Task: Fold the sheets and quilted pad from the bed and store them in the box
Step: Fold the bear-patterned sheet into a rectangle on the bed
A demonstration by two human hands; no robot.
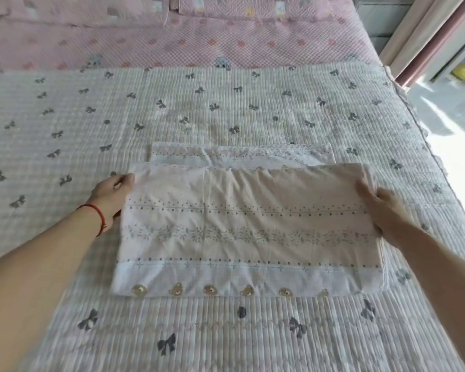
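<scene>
Left fingers (124, 179) are pinching the far left corner of the folded sheet (242, 232); the left hand (110, 197) is wearing a red string (98, 213) at the wrist. The right hand (379, 205) is gripping the far right corner, fingers curled over the edge. The sheet is lying on the bow-print quilted pad (226, 108), a row of bear faces (177, 288) along its near hem. No writing is showing. Pink bedding (172, 41) is lying beyond.

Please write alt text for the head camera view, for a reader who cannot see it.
Two bare hands, left hand and right hand, grip the side edges of a folded sheet lying on a quilted pad printed with bows. Pink bedding lies beyond it.
</scene>
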